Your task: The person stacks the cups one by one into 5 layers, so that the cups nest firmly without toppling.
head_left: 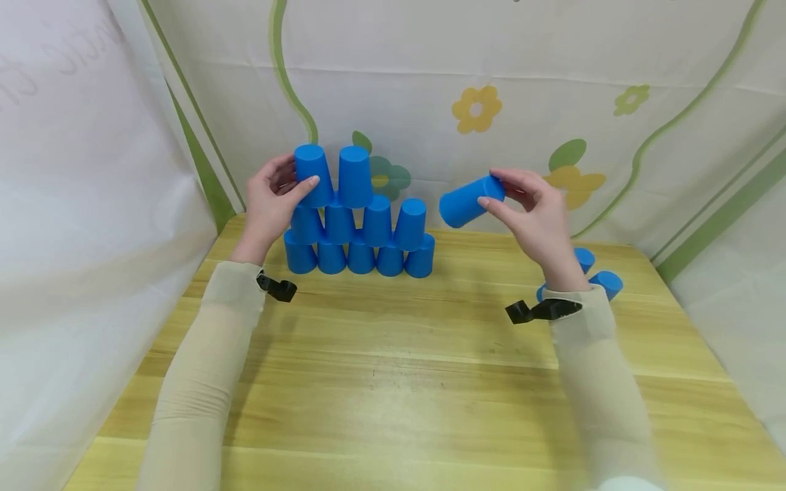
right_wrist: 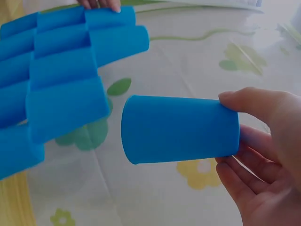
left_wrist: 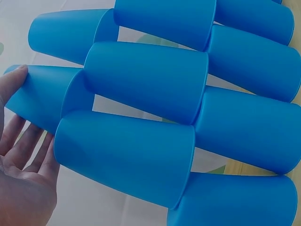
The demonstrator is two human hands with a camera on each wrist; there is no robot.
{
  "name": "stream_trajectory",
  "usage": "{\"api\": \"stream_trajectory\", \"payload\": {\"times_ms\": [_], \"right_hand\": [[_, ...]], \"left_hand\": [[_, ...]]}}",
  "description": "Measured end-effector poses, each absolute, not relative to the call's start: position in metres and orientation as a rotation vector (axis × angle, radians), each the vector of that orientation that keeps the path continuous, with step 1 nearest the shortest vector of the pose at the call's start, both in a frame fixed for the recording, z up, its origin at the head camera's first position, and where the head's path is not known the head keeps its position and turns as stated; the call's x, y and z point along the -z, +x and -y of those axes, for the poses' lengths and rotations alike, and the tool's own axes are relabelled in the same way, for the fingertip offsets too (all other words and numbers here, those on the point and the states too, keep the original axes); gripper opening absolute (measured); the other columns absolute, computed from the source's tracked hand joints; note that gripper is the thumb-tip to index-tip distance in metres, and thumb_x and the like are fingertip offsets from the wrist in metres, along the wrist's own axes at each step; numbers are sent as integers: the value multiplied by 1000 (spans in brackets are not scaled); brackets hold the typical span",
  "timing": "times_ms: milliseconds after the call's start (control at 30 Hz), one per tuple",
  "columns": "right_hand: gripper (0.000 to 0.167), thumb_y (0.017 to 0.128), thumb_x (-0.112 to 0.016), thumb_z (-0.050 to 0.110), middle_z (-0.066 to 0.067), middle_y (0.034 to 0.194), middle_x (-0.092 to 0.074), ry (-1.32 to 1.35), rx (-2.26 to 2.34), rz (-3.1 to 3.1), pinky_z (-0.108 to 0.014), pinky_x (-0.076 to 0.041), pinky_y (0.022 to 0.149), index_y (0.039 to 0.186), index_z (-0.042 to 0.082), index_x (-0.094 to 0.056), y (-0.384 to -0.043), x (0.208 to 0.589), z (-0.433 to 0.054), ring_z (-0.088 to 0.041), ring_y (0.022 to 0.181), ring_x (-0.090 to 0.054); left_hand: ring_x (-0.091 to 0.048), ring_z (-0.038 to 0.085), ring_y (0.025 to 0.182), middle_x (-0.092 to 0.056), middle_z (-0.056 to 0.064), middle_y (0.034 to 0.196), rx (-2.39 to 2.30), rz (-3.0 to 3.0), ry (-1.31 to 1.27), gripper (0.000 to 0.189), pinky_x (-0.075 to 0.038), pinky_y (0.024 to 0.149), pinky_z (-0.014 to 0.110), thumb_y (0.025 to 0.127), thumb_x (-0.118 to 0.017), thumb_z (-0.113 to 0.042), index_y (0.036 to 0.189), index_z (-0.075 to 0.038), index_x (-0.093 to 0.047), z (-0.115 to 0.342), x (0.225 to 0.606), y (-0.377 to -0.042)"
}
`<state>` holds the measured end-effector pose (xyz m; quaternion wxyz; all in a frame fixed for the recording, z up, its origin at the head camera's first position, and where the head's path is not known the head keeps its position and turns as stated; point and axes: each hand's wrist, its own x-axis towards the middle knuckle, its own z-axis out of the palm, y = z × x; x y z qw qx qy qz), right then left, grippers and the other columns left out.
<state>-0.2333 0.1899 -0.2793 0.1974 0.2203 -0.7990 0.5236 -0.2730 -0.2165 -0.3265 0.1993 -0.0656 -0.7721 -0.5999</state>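
Blue cups stand upside down in a stepped wall, several in the bottom row (head_left: 361,258), several in the middle row (head_left: 377,224) and two on top. My left hand (head_left: 268,204) grips the left top cup (head_left: 312,179), thumb on its front and fingers round the far side. Beside it stands the other top cup (head_left: 355,179). To the right of the wall, my right hand (head_left: 537,218) holds another blue cup (head_left: 465,203) in the air by its base end. This cup is tilted, its mouth facing down and left towards the wall; thumb and fingers lie on opposite sides.
More blue cups (head_left: 606,283) lie on the right of the wooden table (head_left: 393,382), partly hidden by my right wrist. A white curtain (head_left: 393,88) with flowers and green vines hangs close behind the wall of cups. Black camera mounts sit on both wrists.
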Motion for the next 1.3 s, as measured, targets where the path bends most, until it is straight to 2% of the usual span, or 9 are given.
{"api": "stream_trajectory", "payload": {"times_ms": [233, 467, 567, 833, 967, 1133, 1300], "right_hand": [[45, 90, -78, 3, -8, 130, -63, 681, -1544, 2169, -33, -47, 105, 133, 3, -67, -252, 260, -157, -21, 120, -59], [44, 92, -78, 8, -10, 130, -63, 713, -1543, 2216, -31, -47, 104, 133, 1, -65, -259, 242, -125, -21, 120, -59], [45, 91, -80, 12, -6, 130, -64, 708, -1542, 2232, -29, -47, 103, 133, 5, -67, -276, 246, -119, -19, 119, -60], [44, 92, -79, 17, -8, 131, -65, 783, -1495, 2308, -28, -48, 101, 133, 5, -67, -292, 251, -95, -17, 115, -61], [46, 93, -78, 22, -4, 132, -64, 751, -1454, 2409, -26, -49, 100, 135, 8, -66, -297, 258, -88, -15, 114, -62], [50, 94, -77, 28, -2, 133, -63, 703, -1417, 2509, -24, -50, 98, 139, 11, -63, -299, 262, -84, -13, 115, -64], [53, 94, -77, 28, -3, 136, -63, 702, -1443, 2510, -27, -48, 101, 142, 11, -60, -301, 262, -84, -13, 118, -62]], "left_hand": [[-58, 22, 125, -62, 6, 139, 1682, 2166, -182, 59, -46, 106, 35, 93, -76, -36, 144, -14, -57, 217, 327, -273], [-57, 24, 127, -60, 6, 141, 1688, 2173, -171, 58, -45, 107, 36, 94, -76, -33, 145, -13, -56, 222, 331, -270], [-56, 24, 128, -60, 6, 141, 1694, 2146, -167, 56, -45, 107, 35, 94, -76, -31, 144, -14, -57, 225, 331, -265], [-58, 25, 126, -62, 4, 138, 1675, 2067, -123, 52, -46, 106, 31, 92, -78, -28, 141, -18, -61, 240, 326, -239], [-57, 24, 127, -61, 4, 139, 1668, 2104, -130, 53, -45, 106, 31, 93, -77, -27, 142, -18, -59, 244, 331, -225], [-57, 24, 127, -61, 6, 139, 1629, 2186, -166, 56, -45, 107, 36, 94, -77, -25, 144, -15, -57, 244, 341, -211], [-58, 24, 126, -62, 6, 138, 1598, 2221, -193, 56, -46, 107, 37, 93, -78, -26, 144, -14, -57, 242, 349, -205]]}}
